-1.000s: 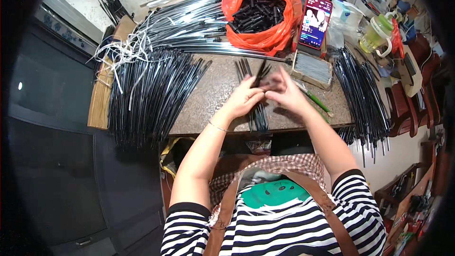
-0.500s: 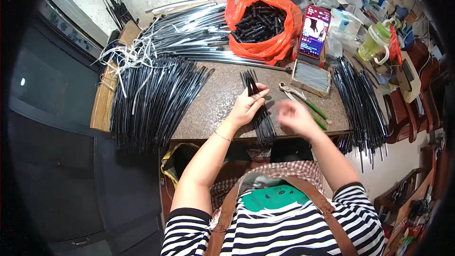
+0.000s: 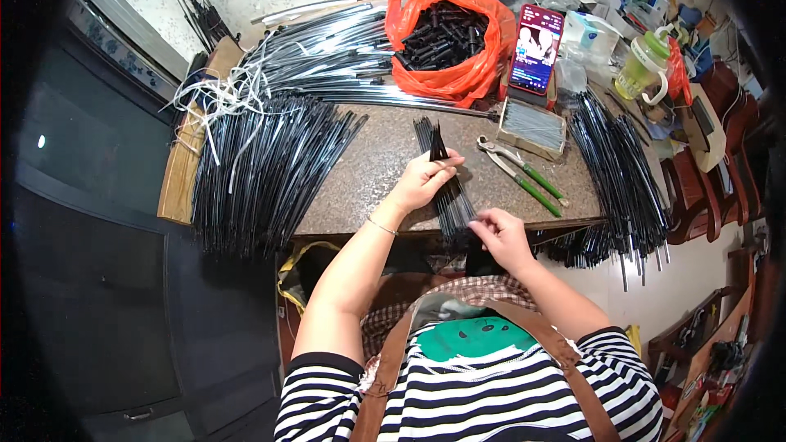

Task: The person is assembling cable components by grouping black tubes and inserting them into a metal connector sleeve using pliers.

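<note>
My left hand (image 3: 426, 184) is closed around the upper part of a bundle of thin black rods (image 3: 455, 211), which slants over the table's front edge. Above that hand, some dark rod tips (image 3: 436, 141) stick up. Beside the bundle's near end is my right hand (image 3: 505, 239), its thumb and fingers pinched together against the rods. Whatever is between those fingertips is too small to make out. Pliers with green handles (image 3: 524, 177) lie just right of the bundle, their jaws pointing away from me.
A large pile of black rods (image 3: 258, 172) covers the left; another black pile (image 3: 622, 180) overhangs the right edge. Silvery rods (image 3: 327, 53), a red bag (image 3: 483, 82) of black tubular parts, a phone (image 3: 536, 49), a box of thin pins (image 3: 532, 127) and a green-lidded jug (image 3: 643, 74) stand behind.
My right hand has moved left and slightly down, from beside the pliers to the near end of the bundle. My left hand keeps its hold on the rods.
</note>
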A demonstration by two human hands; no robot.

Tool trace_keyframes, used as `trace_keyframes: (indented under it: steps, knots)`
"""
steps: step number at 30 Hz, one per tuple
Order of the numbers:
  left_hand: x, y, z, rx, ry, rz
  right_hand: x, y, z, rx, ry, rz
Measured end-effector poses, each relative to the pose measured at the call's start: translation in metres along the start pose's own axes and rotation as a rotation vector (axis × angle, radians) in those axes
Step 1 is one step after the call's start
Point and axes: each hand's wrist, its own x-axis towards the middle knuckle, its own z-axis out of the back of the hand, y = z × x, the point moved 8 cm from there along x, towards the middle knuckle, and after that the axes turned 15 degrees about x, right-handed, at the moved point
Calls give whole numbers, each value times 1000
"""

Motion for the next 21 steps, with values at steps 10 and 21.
trace_keyframes:
  steps: [10, 21]
  knots:
    - [4, -34, -14, -33, 138, -62, 72, 52, -20, 557, 572, -159]
    - [-7, -18, -20, -34, 164, -42, 74, 75, -40, -220, 701, 329]
